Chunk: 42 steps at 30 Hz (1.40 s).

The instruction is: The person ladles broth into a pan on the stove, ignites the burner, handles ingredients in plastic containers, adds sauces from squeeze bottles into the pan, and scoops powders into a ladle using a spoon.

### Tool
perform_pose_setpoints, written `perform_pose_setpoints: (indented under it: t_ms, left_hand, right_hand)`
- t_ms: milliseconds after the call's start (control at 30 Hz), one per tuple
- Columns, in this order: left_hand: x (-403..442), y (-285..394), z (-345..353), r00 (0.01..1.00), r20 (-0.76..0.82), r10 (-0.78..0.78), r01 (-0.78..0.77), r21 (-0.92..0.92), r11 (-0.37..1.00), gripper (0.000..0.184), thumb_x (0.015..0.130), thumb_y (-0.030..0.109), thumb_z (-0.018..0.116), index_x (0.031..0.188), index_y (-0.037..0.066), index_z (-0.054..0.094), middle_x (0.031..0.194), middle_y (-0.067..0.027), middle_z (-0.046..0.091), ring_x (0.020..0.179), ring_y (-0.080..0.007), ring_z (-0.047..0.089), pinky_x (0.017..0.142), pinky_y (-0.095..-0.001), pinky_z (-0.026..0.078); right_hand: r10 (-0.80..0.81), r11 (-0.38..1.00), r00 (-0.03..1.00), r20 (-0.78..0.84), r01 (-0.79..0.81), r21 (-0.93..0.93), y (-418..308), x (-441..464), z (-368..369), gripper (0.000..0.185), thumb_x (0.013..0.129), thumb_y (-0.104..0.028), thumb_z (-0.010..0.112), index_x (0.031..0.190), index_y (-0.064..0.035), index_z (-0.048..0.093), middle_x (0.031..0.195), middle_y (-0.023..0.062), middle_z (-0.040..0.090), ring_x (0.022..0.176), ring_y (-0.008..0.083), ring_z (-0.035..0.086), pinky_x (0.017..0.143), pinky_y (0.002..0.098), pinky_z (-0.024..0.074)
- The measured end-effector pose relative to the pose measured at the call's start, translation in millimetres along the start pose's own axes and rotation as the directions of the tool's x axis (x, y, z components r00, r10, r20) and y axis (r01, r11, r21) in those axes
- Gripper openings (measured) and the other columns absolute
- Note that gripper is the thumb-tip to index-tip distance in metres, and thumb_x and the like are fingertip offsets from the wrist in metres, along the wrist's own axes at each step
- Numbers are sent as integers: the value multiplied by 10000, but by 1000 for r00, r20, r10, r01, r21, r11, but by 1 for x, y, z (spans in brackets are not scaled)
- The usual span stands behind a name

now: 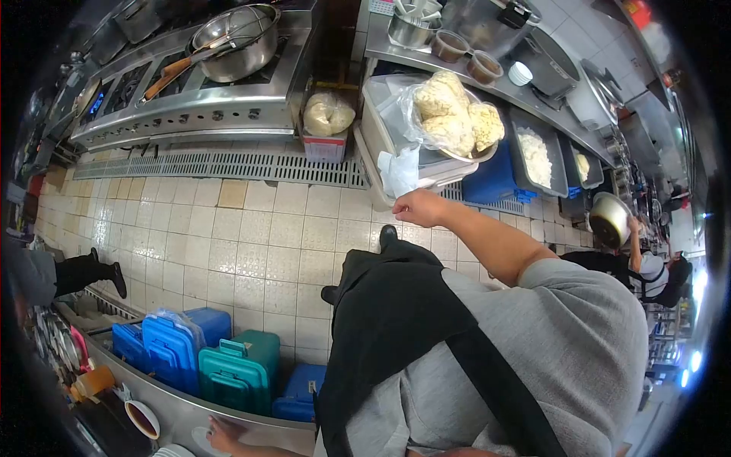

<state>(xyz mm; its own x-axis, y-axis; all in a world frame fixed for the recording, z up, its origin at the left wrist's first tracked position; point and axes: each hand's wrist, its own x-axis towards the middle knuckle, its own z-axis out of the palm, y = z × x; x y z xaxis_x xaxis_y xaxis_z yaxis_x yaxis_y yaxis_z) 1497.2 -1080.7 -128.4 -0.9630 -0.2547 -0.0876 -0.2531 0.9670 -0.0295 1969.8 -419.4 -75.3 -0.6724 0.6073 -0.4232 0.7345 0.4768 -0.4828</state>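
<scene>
My right hand [420, 208] has loosely curled fingers, with nothing visible in them. It is just below a pale cloth or wrap [400, 171] draped over the corner of a pale plastic bin [373, 114]. On that bin sits a metal bowl [487, 154] holding plastic bags of pale yellow, lumpy food [442, 110]. My left hand [221, 436] is at the lower edge of the view, fingers apart, over or on a steel counter [179, 404]. Near it are a white bowl of dark liquid [142, 419] and stacked white dishes [173, 451].
A steel stove [205, 118] carries a pot [244, 61] with a strainer on it. Blue bins [171, 354] and a green bin [240, 373] stand under the counter. A co-worker [647, 266] at right holds a large pot [611, 219]; another person's legs [87, 276] show at left.
</scene>
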Motion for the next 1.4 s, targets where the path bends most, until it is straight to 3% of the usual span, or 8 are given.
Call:
perform_pose_setpoints:
  t_ms: [100,233,367,567,667,833,1033,1400]
  left_hand:
    - [-57,38,4,924,-296,243,-244,34,969,586,712,457,782,1009,-30,644,933,-219,655,929,-428,610,803,-508,495]
    - [-83,47,27,872,-412,266,-291,2,957,150,758,154,702,782,23,632,845,-163,637,825,-372,597,726,-517,463]
    - [-93,93,18,772,-532,348,-426,-27,904,166,744,153,704,776,11,623,816,-168,622,820,-379,590,744,-493,459]
    - [-213,312,-26,370,-604,706,-922,-335,196,129,712,21,707,778,39,598,857,-130,582,929,-346,547,867,-469,420]
    - [-317,422,-52,138,-578,804,-884,-438,-163,187,678,-10,727,785,74,599,934,-96,576,1062,-353,519,966,-480,393]
    - [-455,551,-61,-299,-567,768,-694,-422,-583,209,649,-6,726,778,87,591,950,-98,557,1090,-356,521,967,-461,396]
    - [-553,644,-66,-562,-515,648,-500,-412,-761,250,644,65,793,830,90,627,1060,-96,566,1163,-365,494,975,-469,401]
    - [-666,899,-22,-545,-304,781,-446,-684,-577,584,768,198,764,1297,97,538,1366,-219,475,1270,-390,449,1062,-427,377]
  right_hand:
    - [5,999,1000,0,-5,34,-9,-1,0,262,858,-257,637,1031,-66,687,972,150,701,941,314,663,849,390,509]
    - [-54,995,998,-29,56,85,-15,4,3,262,856,-259,640,1014,-55,687,961,149,702,931,310,665,843,388,511]
    - [-75,983,996,-43,81,162,-14,16,-1,263,858,-261,639,1008,-49,683,958,153,699,925,309,663,838,388,510]
    - [-244,856,955,-166,293,427,-10,44,-17,376,902,-338,636,1086,-10,641,969,149,687,840,275,675,756,377,529]
    - [-67,630,996,59,-4,776,-13,40,-57,436,948,-322,616,1238,-2,564,999,107,673,818,167,664,717,307,543]
    - [31,259,998,-45,36,965,51,28,-104,374,977,-287,572,1240,-23,543,991,109,671,696,165,655,625,302,564]
    - [272,118,932,-241,216,969,127,-6,-150,293,967,-225,557,1144,9,567,929,124,683,642,178,657,595,288,566]
    - [796,47,544,-268,385,922,228,35,-218,212,952,-199,560,1048,-10,558,895,143,683,673,195,668,602,299,561]
